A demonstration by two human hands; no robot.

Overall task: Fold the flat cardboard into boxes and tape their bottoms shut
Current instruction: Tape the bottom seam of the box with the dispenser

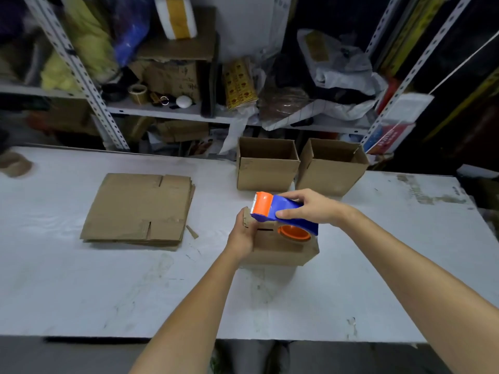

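Observation:
A small folded cardboard box (280, 252) sits upside down on the white table (108, 287), its flaps facing up. My left hand (243, 236) grips the box's left side, fingers curled over the top edge. My right hand (310, 207) holds a blue and orange tape dispenser (280, 211) over the box top, its orange blade end pointing left toward my left hand. The dispenser hides most of the flap seam. A stack of flat cardboard (140, 209) lies to the left on the table.
Two upright open boxes (267, 168) (332, 171) stand at the table's far edge, behind the work. A small cardboard scrap (192, 232) lies beside the flat stack. Metal shelving (189, 110) cluttered with bags, tape rolls and cartons rises behind the table.

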